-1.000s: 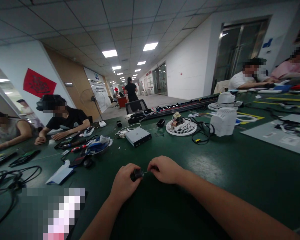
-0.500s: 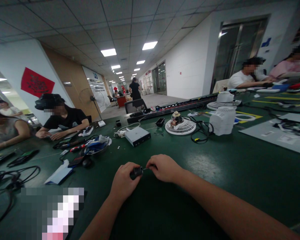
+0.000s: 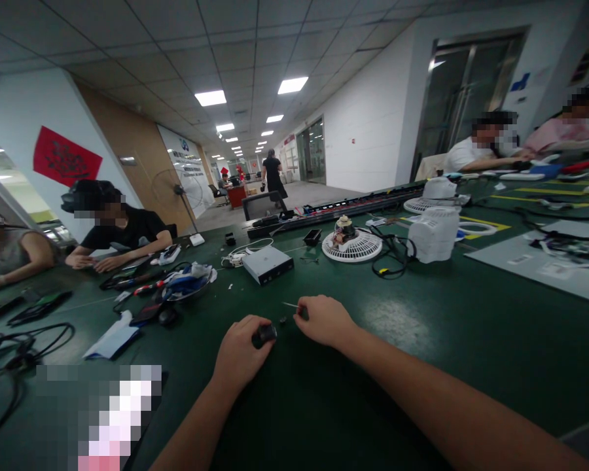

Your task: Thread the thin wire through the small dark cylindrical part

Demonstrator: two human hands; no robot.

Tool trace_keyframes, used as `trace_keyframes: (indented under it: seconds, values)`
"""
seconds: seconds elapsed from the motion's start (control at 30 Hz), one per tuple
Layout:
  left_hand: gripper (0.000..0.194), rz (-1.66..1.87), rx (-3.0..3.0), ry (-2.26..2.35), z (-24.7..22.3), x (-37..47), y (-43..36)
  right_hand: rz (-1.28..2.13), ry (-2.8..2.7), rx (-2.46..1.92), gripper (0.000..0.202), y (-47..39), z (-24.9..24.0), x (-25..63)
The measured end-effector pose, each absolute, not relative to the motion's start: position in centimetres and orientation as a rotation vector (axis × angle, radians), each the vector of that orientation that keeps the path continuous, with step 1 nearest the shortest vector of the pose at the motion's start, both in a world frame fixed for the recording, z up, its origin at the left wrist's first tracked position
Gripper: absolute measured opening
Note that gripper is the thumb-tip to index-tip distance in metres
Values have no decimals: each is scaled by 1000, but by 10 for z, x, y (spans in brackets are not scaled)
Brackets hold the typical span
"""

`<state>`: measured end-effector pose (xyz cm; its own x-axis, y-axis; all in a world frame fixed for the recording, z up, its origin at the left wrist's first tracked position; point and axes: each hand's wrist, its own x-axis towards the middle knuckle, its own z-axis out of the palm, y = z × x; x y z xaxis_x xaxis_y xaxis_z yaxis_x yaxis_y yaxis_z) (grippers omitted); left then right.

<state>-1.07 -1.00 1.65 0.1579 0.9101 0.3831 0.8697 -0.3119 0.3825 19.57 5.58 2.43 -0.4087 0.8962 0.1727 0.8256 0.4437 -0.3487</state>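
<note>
My left hand (image 3: 240,347) is closed round a small black cylinder (image 3: 267,335), its open-looking end turned to the right. My right hand (image 3: 324,320) pinches a thin pale metal rod (image 3: 289,304) that points left; the rest of it is hidden in the fingers. Between the two hands, a tiny dark piece (image 3: 283,320) shows against the green table (image 3: 314,405); its kind is too small to tell. The rod's tip stands apart from the cylinder and above this piece.
Ahead lie a silver optical drive (image 3: 267,263), a small black tray (image 3: 313,237), and a white fan grille with its motor (image 3: 352,243). A white housing (image 3: 434,234) with a black cable stands to the right. Cables (image 3: 27,353) and a blue cloth (image 3: 189,281) lie left; people sit across both sides.
The metal rod has come away from the black cylinder's end, with my right hand slightly up and right. A tiny dark piece now shows between the hands. My left hand hardly moved.
</note>
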Motion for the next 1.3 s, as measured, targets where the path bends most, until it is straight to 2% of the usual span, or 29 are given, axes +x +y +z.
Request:
trace_keyframes:
  seconds: [0.33,0.43,0.67,0.87,1.1,1.3]
  values:
    - [22,870,2208,1904,10,-16,-3,471,-2347,-1396,23,66,15,176]
    - [22,875,2218,1874,11,-16,-4,631,-2320,-1316,16,66,11,181]
    - [22,1050,2389,1615,15,-9,-11,1023,-2006,-986,21,64,11,188]
    - [29,1214,2437,1582,9,-8,-13,938,-2051,-668,10,54,17,183]
    - [20,1238,2485,1472,11,-7,-13,922,-2011,-761,10,52,15,181]
    - [20,1262,2478,1429,10,-8,-13,1113,-1931,-930,19,53,13,179]
